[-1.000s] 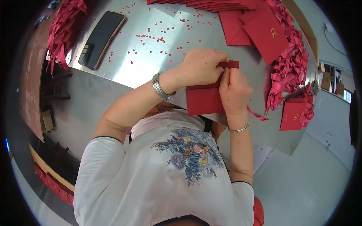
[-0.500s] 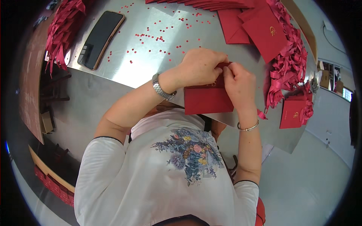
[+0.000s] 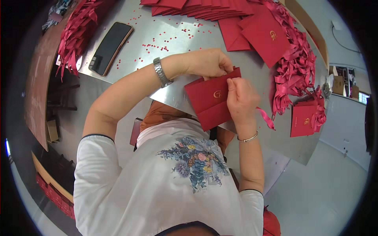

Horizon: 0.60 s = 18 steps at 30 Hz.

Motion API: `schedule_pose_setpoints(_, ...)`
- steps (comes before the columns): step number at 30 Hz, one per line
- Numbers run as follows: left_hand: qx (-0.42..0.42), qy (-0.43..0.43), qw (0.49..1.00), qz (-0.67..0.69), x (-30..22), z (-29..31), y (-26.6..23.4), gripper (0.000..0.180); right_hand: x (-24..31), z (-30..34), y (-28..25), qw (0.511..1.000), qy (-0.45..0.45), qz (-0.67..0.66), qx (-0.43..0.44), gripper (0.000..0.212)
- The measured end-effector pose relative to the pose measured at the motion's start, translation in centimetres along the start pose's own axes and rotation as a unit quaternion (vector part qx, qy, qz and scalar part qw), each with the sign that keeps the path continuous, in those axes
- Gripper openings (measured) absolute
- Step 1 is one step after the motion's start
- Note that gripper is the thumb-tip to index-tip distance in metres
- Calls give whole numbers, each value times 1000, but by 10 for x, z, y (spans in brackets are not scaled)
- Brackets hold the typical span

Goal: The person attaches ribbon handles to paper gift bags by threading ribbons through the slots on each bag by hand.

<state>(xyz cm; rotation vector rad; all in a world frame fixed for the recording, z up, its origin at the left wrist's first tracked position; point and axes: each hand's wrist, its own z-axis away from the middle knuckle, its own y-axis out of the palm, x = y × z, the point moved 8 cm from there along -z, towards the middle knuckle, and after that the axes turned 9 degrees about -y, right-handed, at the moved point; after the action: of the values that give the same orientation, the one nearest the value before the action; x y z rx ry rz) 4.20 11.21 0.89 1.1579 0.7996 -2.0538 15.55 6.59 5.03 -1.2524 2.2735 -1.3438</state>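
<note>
Over the table's near edge I have a red paper bag with a gold mark, tilted, its mouth facing away from me. My right hand is closed on the bag's right edge, thumb on the front. A pink-red ribbon trails out beside that hand, and its other end is hidden. My left hand bends down into the bag's mouth with fingers curled together. Its fingertips are hidden behind the bag's front panel, so what they pinch does not show.
A phone lies at the left by a bundle of ribbons. Red dots of paper litter the metal table. Several red bags lie at the back right, beside a ribbon heap. A ribboned bag sits near the right edge.
The bag has tilted and its gold-marked front has come into view. My left hand has gone from the top edge into the mouth; my right hand has moved lower, gripping the side.
</note>
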Motion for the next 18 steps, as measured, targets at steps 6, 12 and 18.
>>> schedule_pose_setpoints(6, -138, 189, 955, -184, -6, 0, 2, 10, -17, 18, 4, 989, 119, -85, 29, 17)
schedule_pose_setpoints(12, -215, 129, 940, -230, 7, 9, -14, 12, -28, 33, 11, 984, 143, -82, 71, 23)
schedule_pose_setpoints(18, -304, 15, 908, -289, 32, 50, -59, 17, -29, 28, 12, 983, 133, -95, 84, 17)
